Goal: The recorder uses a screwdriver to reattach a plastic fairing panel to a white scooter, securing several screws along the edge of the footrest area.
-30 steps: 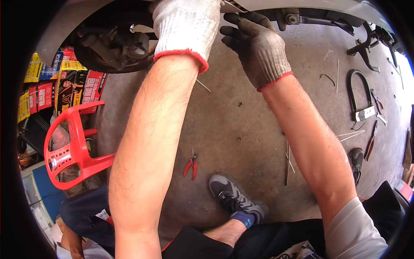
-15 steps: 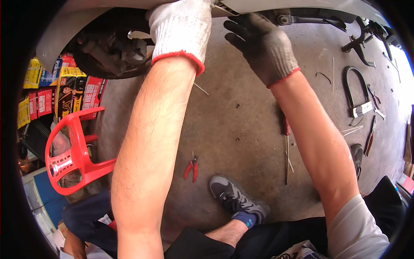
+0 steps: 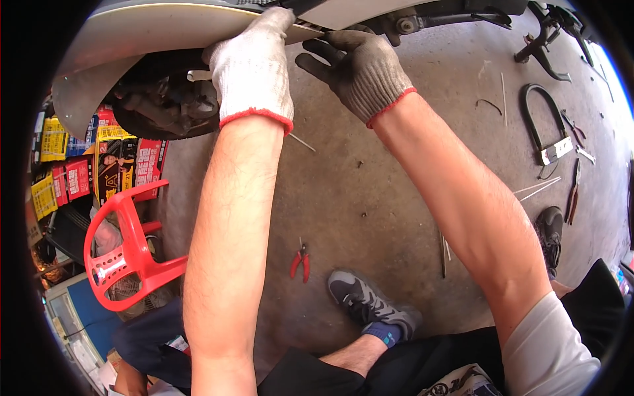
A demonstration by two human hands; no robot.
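Note:
My left hand (image 3: 254, 72), in a white knit glove with a red cuff, is closed on the edge of a pale body panel (image 3: 165, 30) of a vehicle, thumb on top. Its other fingers are mostly hidden. My right hand (image 3: 360, 69), in a glove with a dark coated face, is just right of it, by the seam where the panel meets another pale panel (image 3: 356, 14). Two of its fingers stretch out leftward, apart from each other. The upper fingers touch the panel's edge; whether they pinch anything is unclear.
Below the panel at left is a dark wheel (image 3: 165, 109). Red-handled cutters (image 3: 300, 263), pliers (image 3: 574, 191) and a black U-shaped lock (image 3: 528, 115) lie on the concrete floor. At left are a red plastic chair (image 3: 129, 254) and stacked colourful boxes (image 3: 69, 171). A stand (image 3: 545, 43) juts down far right.
Both hands have moved left. The panel edge has come lower into view beside the left hand, and the right hand has closed in on the seam beside it. The whole view has shifted slightly.

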